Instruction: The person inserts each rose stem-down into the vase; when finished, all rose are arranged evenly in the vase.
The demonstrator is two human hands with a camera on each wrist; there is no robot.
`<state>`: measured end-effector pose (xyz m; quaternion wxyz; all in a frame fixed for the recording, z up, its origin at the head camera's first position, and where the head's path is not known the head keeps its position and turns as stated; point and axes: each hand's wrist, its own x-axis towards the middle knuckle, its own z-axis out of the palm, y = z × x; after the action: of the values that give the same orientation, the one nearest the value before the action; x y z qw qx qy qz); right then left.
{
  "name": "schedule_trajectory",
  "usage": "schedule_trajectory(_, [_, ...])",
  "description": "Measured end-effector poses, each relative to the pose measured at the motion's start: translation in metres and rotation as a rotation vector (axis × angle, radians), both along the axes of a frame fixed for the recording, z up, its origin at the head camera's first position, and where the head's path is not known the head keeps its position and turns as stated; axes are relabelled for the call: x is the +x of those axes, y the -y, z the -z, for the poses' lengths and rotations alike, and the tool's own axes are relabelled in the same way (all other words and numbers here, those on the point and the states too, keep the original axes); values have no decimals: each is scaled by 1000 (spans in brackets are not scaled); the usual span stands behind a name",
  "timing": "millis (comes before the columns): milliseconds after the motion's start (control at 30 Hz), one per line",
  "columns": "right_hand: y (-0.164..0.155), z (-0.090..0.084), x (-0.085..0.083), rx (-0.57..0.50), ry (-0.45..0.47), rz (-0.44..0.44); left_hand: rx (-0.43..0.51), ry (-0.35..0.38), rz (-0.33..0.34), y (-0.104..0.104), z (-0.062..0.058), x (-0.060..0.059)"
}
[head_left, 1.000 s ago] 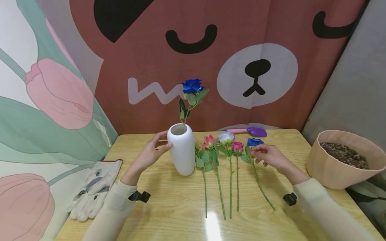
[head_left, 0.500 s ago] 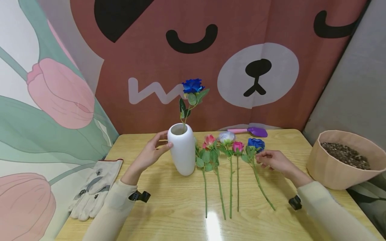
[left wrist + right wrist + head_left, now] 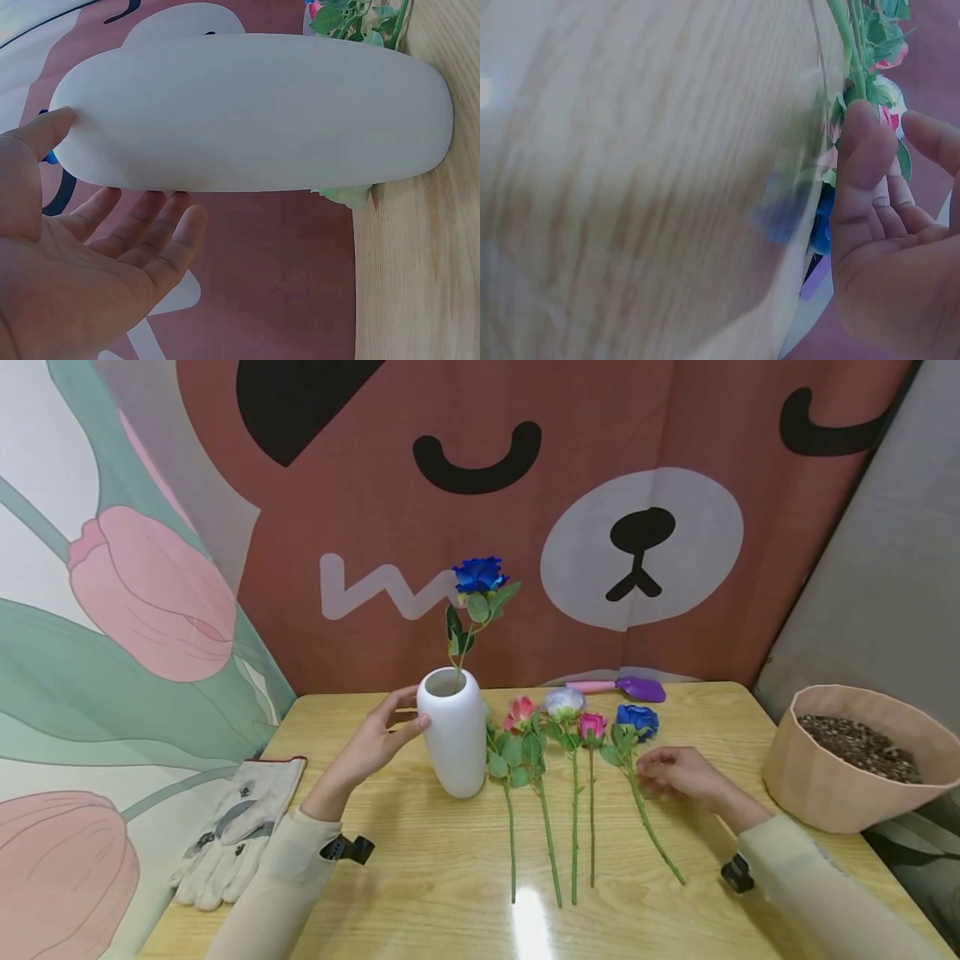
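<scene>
Wooden table [image 3: 420,893] bears vase [image 3: 453,735], roses [image 3: 555,777], gloves [image 3: 232,827].

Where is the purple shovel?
In the head view, the purple shovel lies at the back edge of the table, against the bear curtain, just behind the row of flowers lying flat and right of the white vase.

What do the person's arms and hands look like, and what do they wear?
Both hands are bare: the left hand and the right hand wear no gloves or rings that show. Each arm has a long cream sleeve reaching the wrist. A small black device sits at each wrist.
</scene>
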<state>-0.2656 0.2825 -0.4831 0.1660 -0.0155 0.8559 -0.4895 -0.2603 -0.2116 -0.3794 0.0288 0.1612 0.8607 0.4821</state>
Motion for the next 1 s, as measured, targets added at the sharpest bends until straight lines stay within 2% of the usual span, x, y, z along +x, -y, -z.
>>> schedule_trajectory(367, [4, 5, 3, -32, 50, -14, -3, -3, 2, 1, 1, 0])
schedule_trajectory(600, [6, 7, 2, -7, 64, -51, -3, -6, 3, 1, 0, 1])
schedule_trajectory(1000, [6, 8, 1, 22, 74, -48, -12, -12, -2, 0, -1, 0])
